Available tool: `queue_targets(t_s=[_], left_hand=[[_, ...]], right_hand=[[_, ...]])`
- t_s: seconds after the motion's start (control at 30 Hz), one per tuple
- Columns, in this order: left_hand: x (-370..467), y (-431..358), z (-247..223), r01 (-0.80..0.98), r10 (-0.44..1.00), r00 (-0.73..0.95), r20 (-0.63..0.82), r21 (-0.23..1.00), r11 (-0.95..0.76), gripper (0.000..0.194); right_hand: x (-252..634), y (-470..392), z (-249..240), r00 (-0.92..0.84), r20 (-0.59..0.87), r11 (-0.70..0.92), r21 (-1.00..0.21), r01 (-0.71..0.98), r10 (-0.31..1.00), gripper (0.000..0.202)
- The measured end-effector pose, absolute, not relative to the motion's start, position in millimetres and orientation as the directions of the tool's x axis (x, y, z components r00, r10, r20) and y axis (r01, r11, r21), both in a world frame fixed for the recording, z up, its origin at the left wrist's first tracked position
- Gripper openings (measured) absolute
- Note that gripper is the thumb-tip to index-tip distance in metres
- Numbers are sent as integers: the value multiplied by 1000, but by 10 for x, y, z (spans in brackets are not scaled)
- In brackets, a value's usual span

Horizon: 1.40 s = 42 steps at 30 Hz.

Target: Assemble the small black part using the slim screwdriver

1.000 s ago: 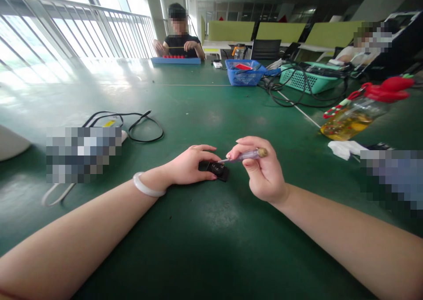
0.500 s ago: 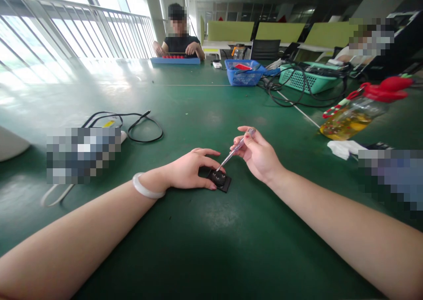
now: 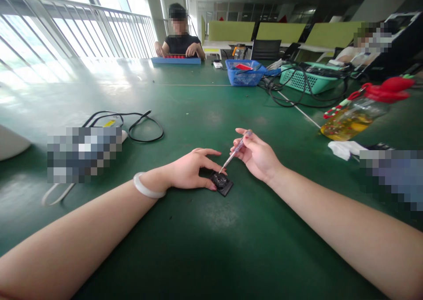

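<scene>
On the left, a looped black cable (image 3: 145,140) lay on the green table (image 3: 211,251), well apart from the work. Right of it, the left hand (image 3: 188,171) grasped a small black part (image 3: 225,188) between thumb and fingers, flat on the near-middle of the table. That hold covered only the part's left side, so an off-centre push could have spun or skidded it. The slim screwdriver (image 3: 236,151) slanted down to the part's top, its tip beside a fingertip; a slip could have jabbed it. The right hand (image 3: 263,162) gripped the handle high up, which could have let the tip wander.
</scene>
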<state>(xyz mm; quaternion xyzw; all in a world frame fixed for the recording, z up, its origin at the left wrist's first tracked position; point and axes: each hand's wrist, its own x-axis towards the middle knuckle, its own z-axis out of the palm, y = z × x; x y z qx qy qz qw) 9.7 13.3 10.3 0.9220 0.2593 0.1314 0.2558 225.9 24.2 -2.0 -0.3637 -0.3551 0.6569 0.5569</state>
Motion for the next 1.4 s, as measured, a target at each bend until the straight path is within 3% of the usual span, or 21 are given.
queue_targets(t_s=[0.63, 0.9, 1.23, 1.4], left_hand=[[96, 138, 96, 360, 499, 857, 127, 545, -757, 40], [98, 144, 96, 352, 498, 856, 138, 550, -757, 39], [96, 140, 85, 351, 499, 855, 143, 547, -760, 39], [104, 109, 118, 422, 564, 815, 135, 528, -737, 40]], right_hand=[[2281, 226, 8, -232, -13, -134, -848, -512, 973, 21], [2263, 216, -16, -242, -93, -205, -846, -492, 966, 21], [2253, 216, -38, -228, -68, -171, -867, -468, 971, 17], [2264, 224, -52, -147, -63, -128, -862, -491, 987, 12]])
